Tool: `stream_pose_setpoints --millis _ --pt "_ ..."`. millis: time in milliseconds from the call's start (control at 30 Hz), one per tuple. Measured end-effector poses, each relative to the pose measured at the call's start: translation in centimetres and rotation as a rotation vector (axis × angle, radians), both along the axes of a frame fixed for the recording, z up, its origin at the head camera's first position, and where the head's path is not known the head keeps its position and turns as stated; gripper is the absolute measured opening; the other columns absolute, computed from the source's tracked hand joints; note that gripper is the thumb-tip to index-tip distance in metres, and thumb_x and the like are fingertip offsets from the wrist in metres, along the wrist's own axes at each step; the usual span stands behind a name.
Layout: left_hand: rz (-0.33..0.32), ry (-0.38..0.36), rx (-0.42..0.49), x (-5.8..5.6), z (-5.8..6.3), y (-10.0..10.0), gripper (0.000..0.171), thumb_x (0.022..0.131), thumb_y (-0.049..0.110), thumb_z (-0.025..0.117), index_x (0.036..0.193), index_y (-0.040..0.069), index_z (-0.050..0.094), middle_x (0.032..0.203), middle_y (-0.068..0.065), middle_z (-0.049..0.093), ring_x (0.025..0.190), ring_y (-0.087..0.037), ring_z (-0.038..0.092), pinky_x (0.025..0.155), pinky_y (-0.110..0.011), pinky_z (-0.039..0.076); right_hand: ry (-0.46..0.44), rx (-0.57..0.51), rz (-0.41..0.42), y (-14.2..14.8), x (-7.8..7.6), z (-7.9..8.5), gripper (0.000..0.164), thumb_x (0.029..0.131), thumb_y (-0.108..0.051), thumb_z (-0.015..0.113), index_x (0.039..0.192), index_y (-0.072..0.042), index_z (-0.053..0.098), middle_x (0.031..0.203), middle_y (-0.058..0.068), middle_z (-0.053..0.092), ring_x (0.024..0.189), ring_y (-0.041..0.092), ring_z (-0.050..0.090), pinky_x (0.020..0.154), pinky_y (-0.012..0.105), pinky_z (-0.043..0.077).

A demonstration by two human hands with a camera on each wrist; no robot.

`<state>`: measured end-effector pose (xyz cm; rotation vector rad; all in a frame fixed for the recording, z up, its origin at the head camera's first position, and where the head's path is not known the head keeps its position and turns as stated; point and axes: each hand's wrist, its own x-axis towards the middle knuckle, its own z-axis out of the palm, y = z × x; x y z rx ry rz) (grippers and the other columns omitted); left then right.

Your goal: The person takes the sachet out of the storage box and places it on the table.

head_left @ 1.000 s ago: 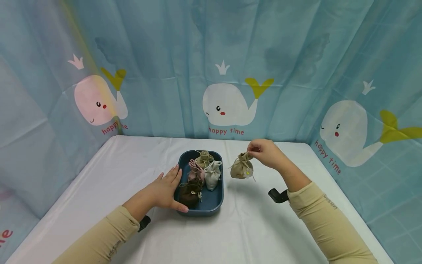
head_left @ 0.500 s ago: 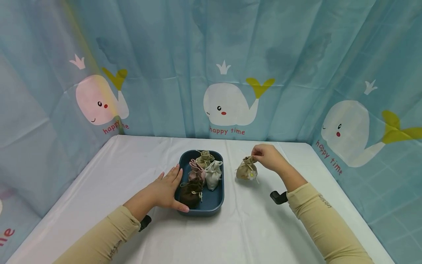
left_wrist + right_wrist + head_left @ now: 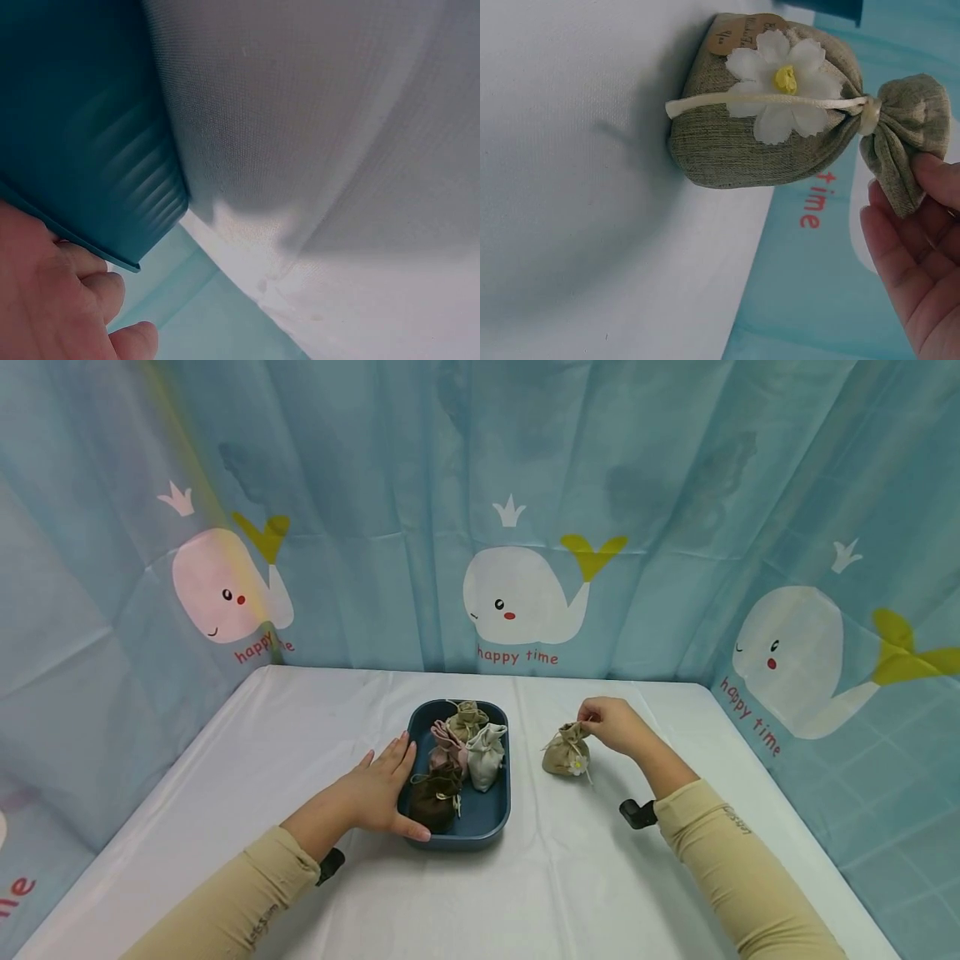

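Head camera: the right hand (image 3: pixel 617 727) pinched a bag (image 3: pixel 564 757) upright, three o'clock from the tray (image 3: pixel 480 814). The left hand (image 3: pixel 375 795) spread against the rim.

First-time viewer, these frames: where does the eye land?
Probably on the big cartoon whales across the blue curtain behind the table. Next, the dark blue tray mid-table, holding four small pouches, the left hand at its left edge. To its right, the right hand pinches a flower-trimmed tan pouch by its top.
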<state>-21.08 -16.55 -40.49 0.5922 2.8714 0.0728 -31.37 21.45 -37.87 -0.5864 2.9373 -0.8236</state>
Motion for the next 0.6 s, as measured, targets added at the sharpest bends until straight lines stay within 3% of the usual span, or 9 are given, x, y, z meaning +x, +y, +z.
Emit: stream_pose_setpoints --millis 300,600 --pt "0.002 0.001 0.008 -0.1 -0.1 0.0 0.133 0.054 0.086 0.052 0.147 0.002 0.006 0.152 -0.016 -0.004 0.139 -0.030 0.002 0.106 -0.057 0.012 -0.024 -0.005 0.036 0.6 0.2 0.3 0.006 0.088 -0.010 0.060 0.086 -0.013 0.065 0.089 0.002 0.065 0.082 0.018 0.061 0.064 0.034 0.047" --pt "0.001 -0.002 -0.002 0.0 0.1 0.1 0.133 0.054 0.086 0.051 0.147 0.003 0.005 0.152 -0.016 -0.005 0.140 -0.030 0.002 0.106 -0.056 0.012 -0.012 0.004 0.062 1.5 0.4 0.5 0.014 0.087 -0.014 0.062 0.100 -0.012 0.068 0.104 0.006 0.064 0.096 0.023 0.061 0.076 0.040 0.049"
